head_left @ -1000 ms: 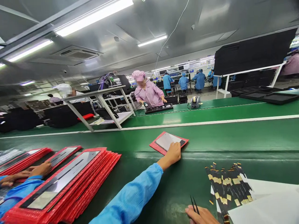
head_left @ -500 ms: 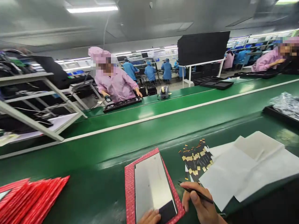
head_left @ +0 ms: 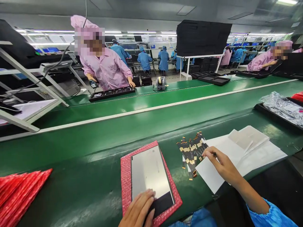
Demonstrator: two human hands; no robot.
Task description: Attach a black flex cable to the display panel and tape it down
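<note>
A flat panel (head_left: 151, 173) with a silvery face and a black strip at its near end lies on a red bubble-wrap sheet (head_left: 126, 176). My left hand (head_left: 140, 208) rests flat over the panel's near left part, fingers extended and together. To the right, a pile of small dark strips with gold-coloured ends (head_left: 192, 149) is spread on the green bench. My right hand (head_left: 219, 160) is at the pile's right edge, above the white sheets, its fingers pinched round the dark tweezers (head_left: 215, 154), which are mostly hidden.
Red bubble-wrap pieces (head_left: 23, 192) lie at the left. White papers (head_left: 255, 151) lie at the right, with a black tray (head_left: 267, 112) of clear plastic bags behind. Across the green bench, a person in pink (head_left: 106, 67) holds a tray and a handheld device; a tape dispenser (head_left: 161, 83) stands nearby.
My right hand has moved away from the panel, up and right to the strips and papers. My left hand reaches further over the panel. The view has shifted.
</note>
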